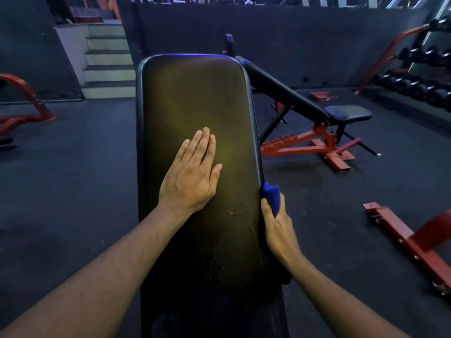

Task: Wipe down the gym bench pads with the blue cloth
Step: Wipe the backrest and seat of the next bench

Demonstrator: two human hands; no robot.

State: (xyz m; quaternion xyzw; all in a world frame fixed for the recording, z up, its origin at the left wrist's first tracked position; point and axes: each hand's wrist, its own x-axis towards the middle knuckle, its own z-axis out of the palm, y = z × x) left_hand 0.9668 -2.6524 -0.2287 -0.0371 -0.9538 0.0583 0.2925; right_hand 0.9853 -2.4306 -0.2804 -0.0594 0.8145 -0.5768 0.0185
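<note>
A long dark bench pad (195,98) runs away from me down the middle of the view. Its surface shows a worn, flaky patch near the right side. My left hand (190,174) lies flat on the pad with straight fingers. My right hand (278,228) grips the bunched blue cloth (272,195) and holds it against the pad's right side edge. Most of the cloth is hidden inside the hand.
A second adjustable bench (317,118) on a red frame stands to the right. A dumbbell rack (419,76) lines the far right. A red frame piece (412,242) lies on the floor at right, another red frame (26,103) at left. Steps (107,59) rise at the back left.
</note>
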